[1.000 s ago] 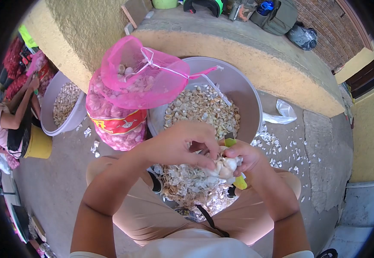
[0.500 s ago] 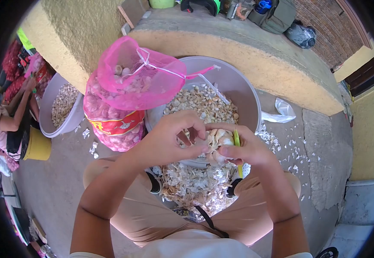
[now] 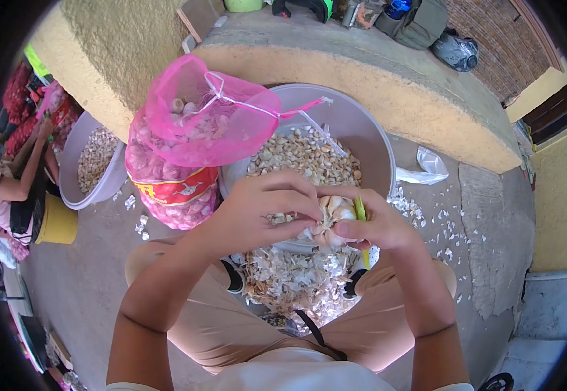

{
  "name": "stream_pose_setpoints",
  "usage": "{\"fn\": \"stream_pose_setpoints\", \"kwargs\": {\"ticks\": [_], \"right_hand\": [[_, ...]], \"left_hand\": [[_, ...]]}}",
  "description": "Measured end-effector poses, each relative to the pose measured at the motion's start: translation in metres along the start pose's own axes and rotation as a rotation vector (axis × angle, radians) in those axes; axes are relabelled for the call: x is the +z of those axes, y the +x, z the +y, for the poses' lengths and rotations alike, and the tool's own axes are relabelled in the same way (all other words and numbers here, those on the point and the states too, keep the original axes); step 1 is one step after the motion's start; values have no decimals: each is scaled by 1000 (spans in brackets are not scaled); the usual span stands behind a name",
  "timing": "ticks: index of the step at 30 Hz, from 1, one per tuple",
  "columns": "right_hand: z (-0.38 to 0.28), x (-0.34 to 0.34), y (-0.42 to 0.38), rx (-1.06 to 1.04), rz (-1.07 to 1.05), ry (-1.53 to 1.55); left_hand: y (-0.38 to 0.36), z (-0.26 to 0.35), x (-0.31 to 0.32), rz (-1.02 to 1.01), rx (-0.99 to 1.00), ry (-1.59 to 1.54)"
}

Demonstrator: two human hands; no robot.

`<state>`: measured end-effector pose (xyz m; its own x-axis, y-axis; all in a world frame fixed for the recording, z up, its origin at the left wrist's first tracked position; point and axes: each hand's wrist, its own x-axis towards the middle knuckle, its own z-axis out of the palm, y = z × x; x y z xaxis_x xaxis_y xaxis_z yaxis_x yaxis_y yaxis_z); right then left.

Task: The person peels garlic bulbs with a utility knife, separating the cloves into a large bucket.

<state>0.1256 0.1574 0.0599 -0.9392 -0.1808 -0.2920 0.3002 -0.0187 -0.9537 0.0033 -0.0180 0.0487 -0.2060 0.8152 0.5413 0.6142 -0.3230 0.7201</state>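
My right hand (image 3: 381, 223) is wrapped round a garlic bulb (image 3: 337, 218), its thumb on the front and its fingers behind. A slim yellow-green tool (image 3: 360, 208), perhaps a knife handle, is also tucked in that hand; its working end is hidden. From the left, my left hand (image 3: 270, 212) pinches at the bulb's split side with thumb and fingertips. Below the hands lies a heap of papery garlic skins (image 3: 303, 280) between my feet. Just beyond them, a big grey tub (image 3: 368, 133) contains loose garlic cloves (image 3: 303, 156).
A pink mesh sack (image 3: 172, 173) of garlic bulbs leans at the tub's left. Farther left are another tub (image 3: 68, 166) of cloves, a yellow bucket (image 3: 57, 219) and a seated person (image 3: 11, 189). A concrete ledge (image 3: 361, 72) runs behind; a plastic bag (image 3: 426, 168) and skin scraps lie right.
My left fingers have moved right and closed in against the garlic bulb; the gap between thumb and fingers has narrowed. My right hand keeps its hold almost unmoved.
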Motion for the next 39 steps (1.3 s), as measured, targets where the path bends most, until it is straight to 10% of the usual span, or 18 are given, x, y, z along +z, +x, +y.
{"fn": "stream_pose_setpoints", "kwargs": {"ticks": [16, 26, 29, 39], "right_hand": [[20, -2, 12, -7, -83, 622], [4, 2, 5, -99, -92, 87], [-1, 1, 4, -80, -98, 45], [4, 12, 9, -222, 2, 36]], "left_hand": [[-8, -2, 6, -32, -172, 244], [-21, -8, -10, -371, -395, -80], [-18, -2, -11, 2, -679, -430], [-15, -2, 4, -133, -802, -614]]}}
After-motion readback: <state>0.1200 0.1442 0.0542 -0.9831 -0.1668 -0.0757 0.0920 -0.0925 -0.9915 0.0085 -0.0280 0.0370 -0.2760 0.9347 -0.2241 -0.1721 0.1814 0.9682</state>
